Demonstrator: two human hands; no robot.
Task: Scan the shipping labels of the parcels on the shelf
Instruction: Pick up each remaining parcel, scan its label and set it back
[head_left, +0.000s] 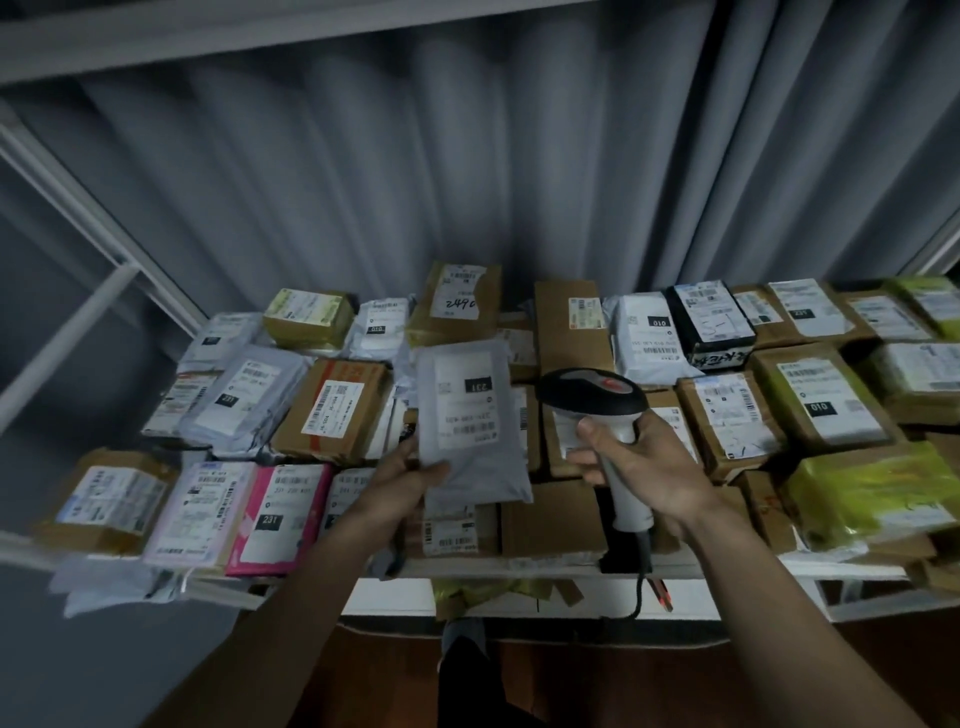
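Observation:
My left hand (405, 475) grips the lower left corner of a grey poly mailer (470, 421) and holds it upright above the shelf, its white shipping label (466, 402) facing me. To its right, my right hand (636, 465) holds the pale handle of a barcode scanner (592, 392). The scanner's dark head points left toward the mailer. The scanner's black cable (641, 587) hangs down over the shelf's front edge. Several labelled parcels cover the white shelf (545, 569), among them a pink mailer (278, 519) and a brown box (332, 410).
Grey curtains (467, 171) hang behind the shelf. A white metal frame (93, 249) rises at the left and another shelf board runs overhead. Yellow-taped boxes (862, 493) sit at the right. More packages lie on a lower shelf (493, 590) above a wooden floor.

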